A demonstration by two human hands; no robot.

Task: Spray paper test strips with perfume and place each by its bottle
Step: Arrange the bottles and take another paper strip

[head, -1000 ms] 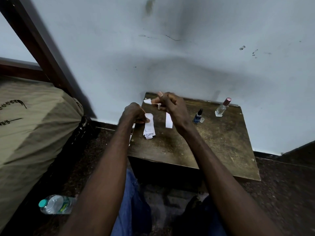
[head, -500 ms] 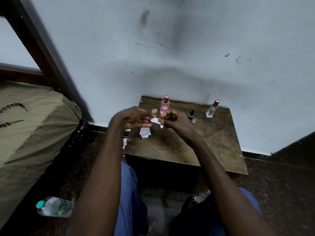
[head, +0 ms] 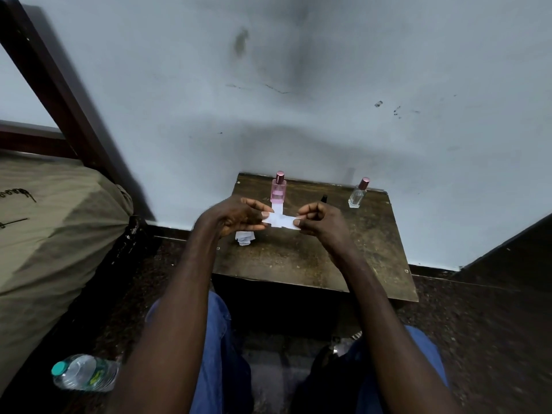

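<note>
Both hands pinch one white paper strip (head: 282, 221) level above the small wooden table (head: 301, 258): my left hand (head: 236, 215) holds its left end, my right hand (head: 321, 224) its right end. Behind the strip stands a pink perfume bottle (head: 278, 189) with a pink cap, and another strip (head: 277, 208) lies flat in front of it. A clear bottle (head: 358, 194) with a pink cap stands at the back right. Only the black cap of a small dark bottle (head: 324, 198) shows above my right hand. A pile of spare strips (head: 245, 236) lies under my left hand.
The table stands against a pale wall (head: 298, 115). An olive cloth-covered bulk (head: 53, 234) and a dark wooden frame (head: 59, 94) fill the left. A plastic water bottle (head: 85, 372) lies on the dark floor at lower left. My knees in blue jeans are below the table's front edge.
My left hand left the strip pile and took the strip's left end. The strip, held up by my right hand alone, now stretches level between both hands, lower and nearer the pink bottle.
</note>
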